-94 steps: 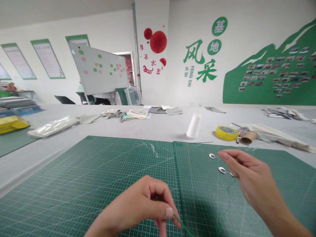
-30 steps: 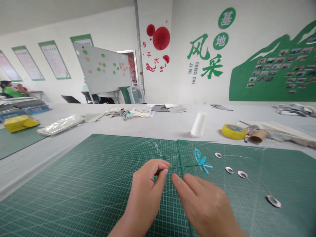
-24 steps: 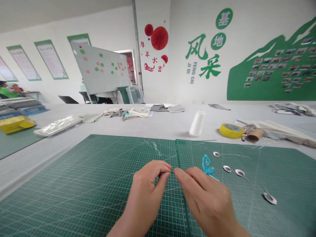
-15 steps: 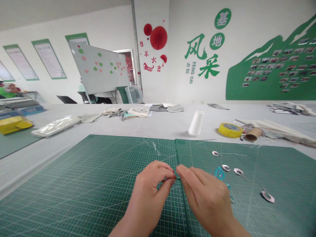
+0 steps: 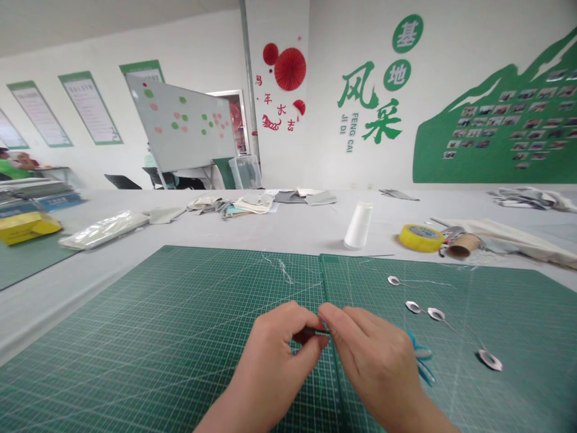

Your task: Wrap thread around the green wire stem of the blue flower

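Note:
My left hand (image 5: 274,355) is closed in a pinch, thumb and fingertips round a small, thin dark piece (image 5: 311,331) whose kind I cannot make out. Against it, fingertips nearly touching, my right hand (image 5: 374,355) is bent over with its fingers closed. A blue looped thing (image 5: 422,356), like the handles of small scissors, juts out beyond the right hand's outer side; the rest of it is hidden by the hand. Both hands are over the seam between two green cutting mats (image 5: 202,300). Pale rings with dark centres and thread tails (image 5: 436,314) lie to the right.
Beyond the mats stand a white thread cone (image 5: 359,225), a yellow tape roll (image 5: 421,238) and a cardboard tube (image 5: 463,245). Loose white thread (image 5: 283,270) lies on the left mat. Fabric scraps (image 5: 252,203), a clear-wrapped pack (image 5: 106,230) and a yellow box (image 5: 27,227) are farther off.
My left hand has shifted slightly right and down, and its pinch shows more of the dark piece. The blue looped thing has turned and swung lower beside my right hand.

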### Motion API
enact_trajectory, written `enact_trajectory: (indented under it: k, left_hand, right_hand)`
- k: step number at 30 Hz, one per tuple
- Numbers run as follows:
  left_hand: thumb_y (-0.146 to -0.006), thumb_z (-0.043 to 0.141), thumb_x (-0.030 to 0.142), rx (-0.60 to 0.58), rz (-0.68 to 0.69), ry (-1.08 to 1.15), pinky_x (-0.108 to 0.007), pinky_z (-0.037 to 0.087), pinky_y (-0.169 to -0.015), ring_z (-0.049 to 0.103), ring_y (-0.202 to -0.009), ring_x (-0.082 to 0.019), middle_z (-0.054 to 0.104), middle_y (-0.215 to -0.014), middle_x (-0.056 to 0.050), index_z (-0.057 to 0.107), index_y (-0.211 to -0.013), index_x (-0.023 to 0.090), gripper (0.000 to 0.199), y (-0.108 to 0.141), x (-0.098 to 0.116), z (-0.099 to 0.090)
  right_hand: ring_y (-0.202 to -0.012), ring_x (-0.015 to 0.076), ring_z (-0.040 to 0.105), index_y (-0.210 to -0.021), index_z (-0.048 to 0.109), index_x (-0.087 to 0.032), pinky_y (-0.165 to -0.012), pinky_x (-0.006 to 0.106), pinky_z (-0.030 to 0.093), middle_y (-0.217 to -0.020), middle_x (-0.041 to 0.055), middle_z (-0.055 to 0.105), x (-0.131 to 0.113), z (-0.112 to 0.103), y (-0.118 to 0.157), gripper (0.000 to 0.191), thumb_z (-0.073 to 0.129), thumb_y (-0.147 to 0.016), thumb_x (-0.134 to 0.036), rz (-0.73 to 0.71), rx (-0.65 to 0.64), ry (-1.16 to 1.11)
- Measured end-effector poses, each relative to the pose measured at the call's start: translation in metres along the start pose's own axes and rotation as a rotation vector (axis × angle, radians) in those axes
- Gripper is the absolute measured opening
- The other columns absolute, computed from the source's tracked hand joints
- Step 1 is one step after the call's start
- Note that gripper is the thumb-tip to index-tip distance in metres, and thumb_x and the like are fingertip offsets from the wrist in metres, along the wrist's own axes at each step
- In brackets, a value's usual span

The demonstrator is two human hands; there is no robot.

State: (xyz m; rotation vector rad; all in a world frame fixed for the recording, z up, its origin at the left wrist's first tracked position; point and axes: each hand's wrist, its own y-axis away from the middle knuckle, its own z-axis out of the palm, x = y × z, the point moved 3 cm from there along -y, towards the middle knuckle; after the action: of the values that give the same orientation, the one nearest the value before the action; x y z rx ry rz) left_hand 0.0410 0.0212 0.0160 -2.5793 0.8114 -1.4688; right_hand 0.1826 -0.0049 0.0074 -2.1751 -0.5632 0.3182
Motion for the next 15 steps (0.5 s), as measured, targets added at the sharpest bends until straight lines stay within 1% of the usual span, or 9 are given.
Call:
enact_trajectory:
  k: [3,6,8,11,13,15]
  left_hand:
    - [-0.082,0.06,0.011,0.008,0.007,-0.003,-0.027,0.043,-0.067,0.057,-0.069,-0.014,0.063,-0.073,0.0,0.067,-0.077,0.02,0.012,0.0,0.0,0.0]
    - [-0.085,0.057,0.011,0.028,0.078,-0.064,-0.027,0.041,-0.065,0.055,-0.071,-0.015,0.059,-0.073,-0.001,0.064,-0.072,0.018,0.017,0.001,0.001,-0.001]
    - [-0.086,0.056,0.012,0.03,0.145,-0.133,-0.027,0.041,-0.065,0.053,-0.073,-0.016,0.056,-0.077,-0.003,0.063,-0.072,0.018,0.017,0.001,0.002,-0.002]
    - [-0.087,0.054,0.011,0.017,0.234,-0.243,-0.029,0.041,-0.067,0.052,-0.08,-0.018,0.054,-0.087,-0.005,0.063,-0.075,0.018,0.017,0.001,0.004,-0.007]
    - [-0.089,0.051,0.01,-0.03,0.285,-0.229,-0.03,0.043,-0.073,0.054,-0.086,-0.019,0.058,-0.094,-0.006,0.063,-0.079,0.018,0.017,0.001,0.007,-0.01]
    - [-0.092,0.048,0.01,-0.11,0.311,-0.142,-0.03,0.044,-0.079,0.056,-0.09,-0.017,0.063,-0.098,-0.005,0.063,-0.082,0.019,0.019,0.001,0.008,-0.012]
  right_hand:
    - [-0.05,0.0178,0.058,-0.09,0.069,-0.016,-0.05,0.03,0.037,-0.058,0.0011,0.063,-0.001,0.001,0.001,0.032,0.038,-0.099,-0.017,-0.001,-0.006,-0.019]
    - [-0.053,0.0186,0.062,-0.089,0.069,-0.015,-0.051,0.03,0.038,-0.064,0.0037,0.067,0.0,0.003,0.003,0.032,0.039,-0.098,-0.016,0.041,-0.022,-0.081]
    - [-0.057,0.0196,0.063,-0.085,0.069,-0.017,-0.053,0.03,0.039,-0.067,0.0046,0.069,0.003,0.008,0.003,0.033,0.039,-0.097,-0.02,0.159,-0.115,-0.193]
    - [-0.057,0.0187,0.062,-0.08,0.068,-0.022,-0.054,0.029,0.039,-0.067,0.0014,0.068,0.009,0.015,0.004,0.033,0.039,-0.096,-0.028,0.369,-0.31,-0.366]
    - [-0.055,0.0166,0.059,-0.079,0.067,-0.024,-0.053,0.027,0.039,-0.064,-0.002,0.067,0.013,0.016,0.002,0.031,0.042,-0.095,-0.029,0.441,-0.389,-0.417]
    - [-0.055,0.0151,0.058,-0.075,0.067,-0.025,-0.053,0.026,0.039,-0.062,-0.0043,0.066,0.016,0.016,0.001,0.027,0.046,-0.093,-0.026,0.481,-0.437,-0.447]
